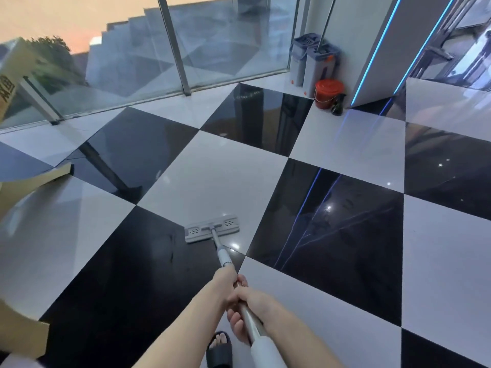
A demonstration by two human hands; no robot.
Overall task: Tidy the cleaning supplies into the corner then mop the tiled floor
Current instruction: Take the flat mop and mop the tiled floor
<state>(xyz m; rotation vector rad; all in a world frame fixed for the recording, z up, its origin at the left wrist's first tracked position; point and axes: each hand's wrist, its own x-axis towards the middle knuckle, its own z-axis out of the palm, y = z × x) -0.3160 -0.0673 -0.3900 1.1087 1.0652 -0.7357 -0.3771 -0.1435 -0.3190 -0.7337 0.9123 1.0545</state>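
Over on the left, cardboard boxes [18, 192] crowd the edge of the view beside the glass wall [148, 49], and they look like no part of the job. Centre floor now: the flat mop head [211, 229] lies pressed to the tiled floor [212, 179], straddling a white tile and a black one, its handle [223, 252] running back toward the person. The left hand [225, 278] wraps the pole further down, the right hand [248, 298] curled round it just behind, both closed firmly on the shaft, arms reaching forward and low. Swing right to the far corner: two mop buckets [312, 61], a red pail [328, 92] and a dark spray bottle [338, 104] sit bunched together against the wall, so the tidying looks done. Mopping appears to be the step in hand, with most of the floor likely still to cover
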